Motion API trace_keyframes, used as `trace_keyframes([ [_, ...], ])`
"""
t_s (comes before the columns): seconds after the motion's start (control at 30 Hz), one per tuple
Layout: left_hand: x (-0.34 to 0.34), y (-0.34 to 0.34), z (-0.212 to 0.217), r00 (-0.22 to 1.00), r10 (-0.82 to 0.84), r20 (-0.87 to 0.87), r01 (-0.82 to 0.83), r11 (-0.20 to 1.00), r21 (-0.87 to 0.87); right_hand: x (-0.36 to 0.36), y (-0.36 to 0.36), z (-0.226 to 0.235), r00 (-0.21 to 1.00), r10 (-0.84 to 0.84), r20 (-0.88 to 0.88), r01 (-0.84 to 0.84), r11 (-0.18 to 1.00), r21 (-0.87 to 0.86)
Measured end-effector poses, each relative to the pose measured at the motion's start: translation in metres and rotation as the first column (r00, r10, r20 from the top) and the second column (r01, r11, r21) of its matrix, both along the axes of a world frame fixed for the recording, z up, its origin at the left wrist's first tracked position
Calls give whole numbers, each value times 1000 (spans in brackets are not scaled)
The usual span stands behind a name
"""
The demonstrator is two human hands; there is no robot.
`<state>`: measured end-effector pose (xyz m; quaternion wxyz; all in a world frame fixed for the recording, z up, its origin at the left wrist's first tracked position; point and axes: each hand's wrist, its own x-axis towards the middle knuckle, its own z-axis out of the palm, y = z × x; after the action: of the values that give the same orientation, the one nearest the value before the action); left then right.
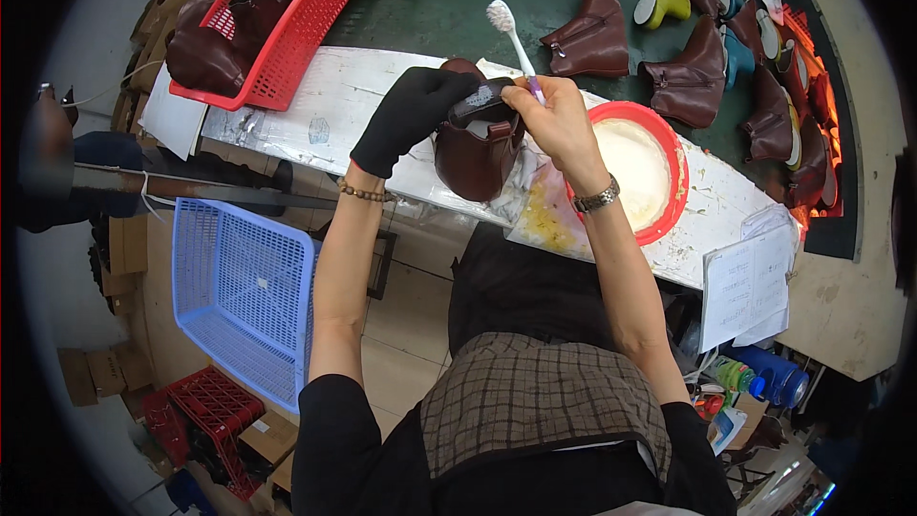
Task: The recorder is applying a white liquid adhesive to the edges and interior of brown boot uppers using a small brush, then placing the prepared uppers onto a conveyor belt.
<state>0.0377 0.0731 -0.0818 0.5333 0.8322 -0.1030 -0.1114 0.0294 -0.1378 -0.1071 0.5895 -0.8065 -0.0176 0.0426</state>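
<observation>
A dark brown leather boot [475, 170] stands at the white bench's near edge, its dark opening turned up toward me. My left hand [406, 115], in a black glove, is closed on the far left side of the boot's opening. My bare right hand [562, 124] grips a toothbrush [517, 43] with a white and purple handle, bristle end up and away from the boot. Its fingertips also touch the right edge of the opening. Just right of that hand sits a red bowl [679, 177] holding a cream-coloured substance [632, 164]. A yellow-stained cloth [549, 215] lies between boot and bowl.
Several brown boots [592, 33] and small yellow-green and blue shoes rest on the green surface [420, 5], near an orange glowing opening [827, 115]. A red basket [310, 24] of boots stands far left. Below is a blue basket [244, 277]; papers [747, 287] hang at right.
</observation>
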Motion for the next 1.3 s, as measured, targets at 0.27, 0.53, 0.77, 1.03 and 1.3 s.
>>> trace_keyframes([
  [0.27, -3, -4, 5, 1000, -4, -15, 4, 1000, -14, -2, -2, -4, 999, 11, -45, -5, 993, 118],
  [0.53, -16, 11, 16, 963, 164, 216, -168, 986, 0, -24, -29, 30, 960, -114, 257, 91, 991, 99],
  [0.77, -35, 83, -27, 952, 226, 205, -226, 974, -21, -93, -174, 38, 904, -219, 367, 405, 710, -576],
  [1.03, -10, 78, -42, 919, 255, 300, -316, 933, 174, -117, -190, 14, 933, -138, 333, 340, 642, -687],
  [1.3, 19, 9, -32, 987, 142, -70, -137, 988, 70, -122, -193, 11, 901, -23, 433, 372, 552, -746],
])
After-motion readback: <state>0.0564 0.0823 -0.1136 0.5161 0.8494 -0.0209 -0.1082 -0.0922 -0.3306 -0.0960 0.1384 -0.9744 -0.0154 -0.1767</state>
